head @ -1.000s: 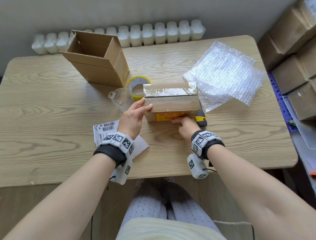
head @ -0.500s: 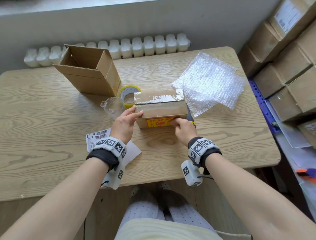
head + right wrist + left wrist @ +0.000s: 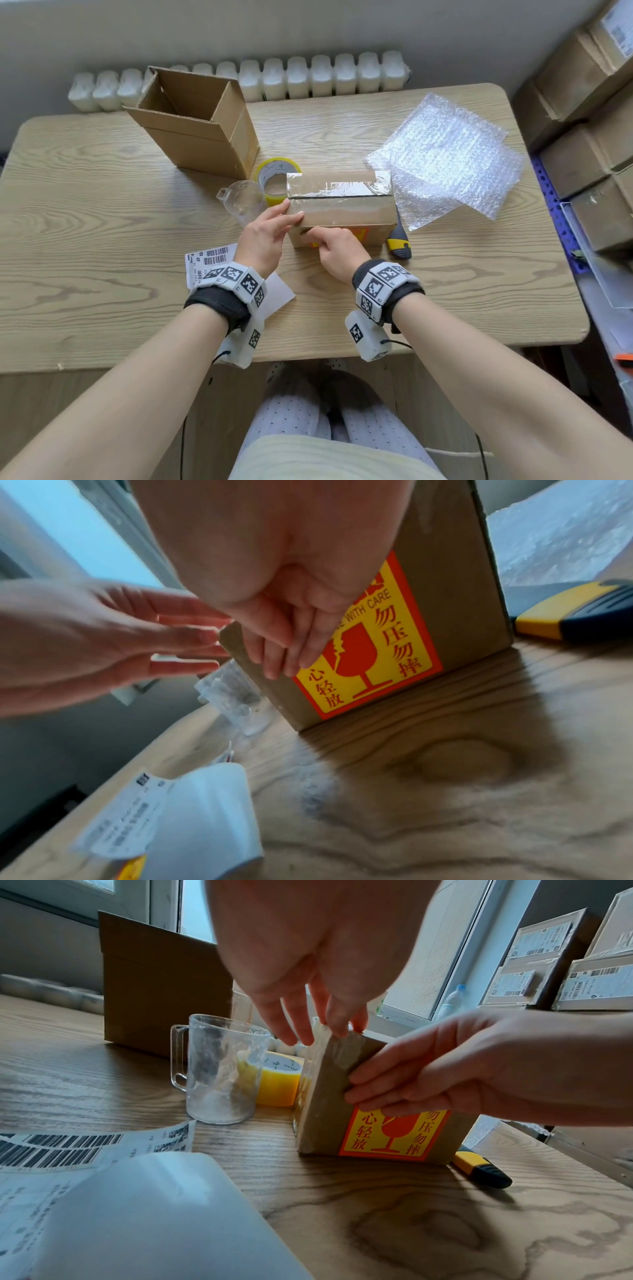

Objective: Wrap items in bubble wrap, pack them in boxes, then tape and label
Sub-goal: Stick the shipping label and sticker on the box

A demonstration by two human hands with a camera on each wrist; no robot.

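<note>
Cardboard box point(image 3: 342, 209), taped shut, sits mid-table before us. Our left hand point(image 3: 263, 240) lays straight fingers on its left end; our right hand point(image 3: 337, 251) presses extended fingers flat on the front face, hiding part of the fragile sticker point(image 3: 390, 1134). A cutter point(image 3: 399, 245) is half hidden behind the box. Since a second ago, our right hand has slid leftward along the front.

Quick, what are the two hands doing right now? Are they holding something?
Left hand: open, straight fingers pressing the clear tape at the left end of the taped brown cardboard box.
Right hand: open, fingers flat against the box's front, over its red-and-yellow fragile sticker.
</note>
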